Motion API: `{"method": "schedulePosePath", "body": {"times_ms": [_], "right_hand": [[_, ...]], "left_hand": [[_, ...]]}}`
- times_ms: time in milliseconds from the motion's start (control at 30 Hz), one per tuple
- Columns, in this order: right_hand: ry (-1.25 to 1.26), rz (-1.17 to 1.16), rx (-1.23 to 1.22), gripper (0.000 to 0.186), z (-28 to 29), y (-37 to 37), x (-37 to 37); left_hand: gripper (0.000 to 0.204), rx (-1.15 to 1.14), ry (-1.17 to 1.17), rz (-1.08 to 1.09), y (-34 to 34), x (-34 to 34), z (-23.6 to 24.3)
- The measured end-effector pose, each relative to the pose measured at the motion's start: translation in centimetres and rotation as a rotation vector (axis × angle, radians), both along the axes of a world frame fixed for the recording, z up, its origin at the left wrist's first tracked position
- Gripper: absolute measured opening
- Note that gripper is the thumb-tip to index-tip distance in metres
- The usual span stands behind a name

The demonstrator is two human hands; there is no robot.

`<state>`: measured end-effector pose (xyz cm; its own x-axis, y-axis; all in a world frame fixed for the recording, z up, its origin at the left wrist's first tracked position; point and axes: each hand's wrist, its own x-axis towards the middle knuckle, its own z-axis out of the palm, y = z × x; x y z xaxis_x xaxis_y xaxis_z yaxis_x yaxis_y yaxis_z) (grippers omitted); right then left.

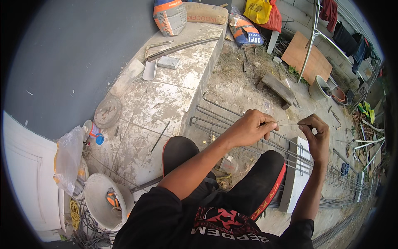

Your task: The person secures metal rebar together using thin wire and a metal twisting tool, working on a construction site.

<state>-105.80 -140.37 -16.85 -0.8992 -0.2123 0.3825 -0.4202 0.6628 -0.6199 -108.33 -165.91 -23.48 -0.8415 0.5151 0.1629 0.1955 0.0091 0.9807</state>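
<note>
A thin wire point(287, 124) spans the gap between my two hands, above a cage of steel rebar point(224, 117). My left hand point(258, 125) pinches one end of the wire between thumb and fingers. The other end sits between the thumb and forefinger of my right hand point(315, 132), which is closed on it. Below my hands, the rebar cage runs from the tiled ledge toward the lower right, with a white block point(297, 174) under it beside my knee. A clear plastic cup point(229, 164) lies on the ground between my legs.
A tiled ledge point(141, 103) at left carries a trowel-like scoop point(150, 70), a grey block point(168, 62) and sacks point(170, 18). A white bucket point(99, 195) stands lower left. Ahead are a small wooden bench point(277, 88) and another bucket point(318, 89). Rebar lies at right.
</note>
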Motion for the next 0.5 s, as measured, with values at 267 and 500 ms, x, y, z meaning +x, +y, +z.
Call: {"method": "schedulePosePath", "body": {"times_ms": [267, 500], "right_hand": [[-0.008, -0.105, -0.23, 0.011, -3.5, -1.4, -1.7], [-0.118, -0.286, -1.309, 0.039, -8.6, -4.8, -1.7]], "left_hand": [[0.031, 0.059, 0.001, 0.056, 1.1, 0.5, -1.3], [0.033, 0.102, -0.136, 0.1, 2.8, 1.4, -2.1]]}}
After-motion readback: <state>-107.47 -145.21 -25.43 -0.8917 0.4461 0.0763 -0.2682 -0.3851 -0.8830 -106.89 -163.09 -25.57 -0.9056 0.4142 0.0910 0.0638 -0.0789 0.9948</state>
